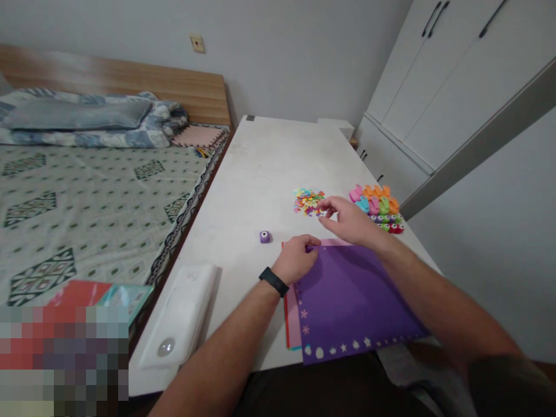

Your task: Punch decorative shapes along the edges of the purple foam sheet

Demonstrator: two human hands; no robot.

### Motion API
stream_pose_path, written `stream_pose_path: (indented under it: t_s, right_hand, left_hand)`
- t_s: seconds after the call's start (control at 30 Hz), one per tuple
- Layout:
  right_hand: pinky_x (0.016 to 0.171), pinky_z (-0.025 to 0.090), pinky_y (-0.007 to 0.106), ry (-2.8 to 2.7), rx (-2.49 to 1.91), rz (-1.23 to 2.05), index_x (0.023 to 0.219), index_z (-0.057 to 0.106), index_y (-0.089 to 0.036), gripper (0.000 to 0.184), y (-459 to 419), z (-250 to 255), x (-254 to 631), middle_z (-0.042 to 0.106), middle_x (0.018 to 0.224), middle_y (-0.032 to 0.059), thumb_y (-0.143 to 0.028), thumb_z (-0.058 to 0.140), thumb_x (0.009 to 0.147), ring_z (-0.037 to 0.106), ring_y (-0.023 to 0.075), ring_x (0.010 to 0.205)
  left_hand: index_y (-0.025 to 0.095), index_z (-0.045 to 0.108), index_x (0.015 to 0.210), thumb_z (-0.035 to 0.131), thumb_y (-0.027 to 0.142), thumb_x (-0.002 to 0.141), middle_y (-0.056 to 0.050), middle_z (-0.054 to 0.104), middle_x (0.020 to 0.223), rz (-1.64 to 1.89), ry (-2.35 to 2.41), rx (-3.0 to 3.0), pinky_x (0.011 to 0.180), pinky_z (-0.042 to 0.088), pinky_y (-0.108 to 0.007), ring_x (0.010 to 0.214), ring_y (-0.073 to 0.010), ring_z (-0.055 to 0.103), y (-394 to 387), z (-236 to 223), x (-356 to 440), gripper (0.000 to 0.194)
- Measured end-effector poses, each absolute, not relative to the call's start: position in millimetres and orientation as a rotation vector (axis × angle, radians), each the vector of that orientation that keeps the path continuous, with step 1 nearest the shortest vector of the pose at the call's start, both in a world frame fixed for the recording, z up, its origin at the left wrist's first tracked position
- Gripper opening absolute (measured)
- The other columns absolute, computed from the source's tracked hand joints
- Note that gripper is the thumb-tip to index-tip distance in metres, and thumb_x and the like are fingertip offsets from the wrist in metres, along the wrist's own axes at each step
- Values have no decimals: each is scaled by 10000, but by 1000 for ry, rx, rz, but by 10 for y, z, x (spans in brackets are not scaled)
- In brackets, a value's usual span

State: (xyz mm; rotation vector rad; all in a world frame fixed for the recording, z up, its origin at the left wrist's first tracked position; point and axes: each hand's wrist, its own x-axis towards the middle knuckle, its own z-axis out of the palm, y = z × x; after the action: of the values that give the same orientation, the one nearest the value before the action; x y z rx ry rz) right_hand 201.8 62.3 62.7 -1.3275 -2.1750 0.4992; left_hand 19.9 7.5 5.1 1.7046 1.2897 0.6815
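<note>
A purple sheet (356, 301) with shapes punched along its near and left edges lies on top of a stack of coloured sheets (290, 324) at the near end of a white table (256, 174). My left hand (297, 259) is curled closed on the sheet's far left corner; I cannot make out what is in its fingers. My right hand (347, 219) reaches past the sheet, fingers pinched beside a heap of small coloured paper cut-outs (308, 201). A small purple punch (264, 236) stands alone left of my left hand.
Several coloured punches (377, 207) are grouped near the table's right edge. A white flat device (182, 315) lies at the near left corner. A bed (87, 191) runs along the table's left side, with coloured sheets (99, 292) on it. White wardrobes (434, 75) stand at right.
</note>
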Motion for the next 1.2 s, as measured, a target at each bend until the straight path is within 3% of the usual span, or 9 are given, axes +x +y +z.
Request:
stream_pose_path:
  t_s: [0.2, 0.37, 0.6, 0.77, 0.97, 1.2]
  right_hand:
    - [770, 475, 281, -2465, -1252, 686, 1163, 699, -174, 329, 788, 546, 1089, 737, 1034, 68, -311, 698, 864, 654, 167, 870]
    - [750, 468, 274, -2690, -1228, 670, 1143, 728, -198, 379, 897, 461, 706, 757, 1059, 64, -359, 754, 801, 680, 187, 895]
    - [702, 463, 266, -2752, -1241, 621, 965, 769, -212, 196, 930, 379, 598, 786, 987, 47, -280, 732, 785, 692, 182, 854]
    - [691, 459, 271, -2534, -1228, 666, 953, 740, -195, 176, 941, 438, 720, 771, 932, 51, -310, 705, 823, 672, 170, 807]
    - [694, 483, 274, -2164, -1242, 821, 994, 630, -198, 193, 958, 518, 1301, 726, 916, 37, -325, 670, 853, 651, 158, 797]
    - [738, 510, 292, -1901, -1228, 1124, 1089, 606, -179, 378, 765, 461, 2132, 683, 995, 55, -320, 761, 774, 620, 143, 804]
  left_hand:
    - [151, 731, 1152, 569, 75, 803, -90, 771, 1155, 750, 1293, 1801, 984, 543, -334, 1078, -240, 708, 82, 17, 219, 392]
    - [144, 700, 1226, 619, 145, 841, -136, 734, 1248, 732, 1396, 1835, 1105, 486, -402, 1218, -292, 654, 79, -49, 224, 394]
    - [139, 743, 1152, 597, 173, 867, -136, 741, 1235, 677, 1390, 1825, 1092, 499, -398, 1208, -289, 659, 74, -38, 215, 322]
    - [150, 724, 1201, 602, 131, 822, -108, 758, 1197, 756, 1296, 1793, 1013, 539, -362, 1101, -257, 700, 95, -82, 208, 398]
    - [163, 777, 1084, 597, 143, 813, -89, 785, 1105, 690, 1297, 1708, 951, 544, -324, 985, -219, 724, 105, -42, 177, 326]
    - [176, 775, 1093, 588, 158, 823, -73, 786, 1094, 728, 1310, 1711, 930, 552, -314, 974, -203, 720, 109, -23, 165, 329]
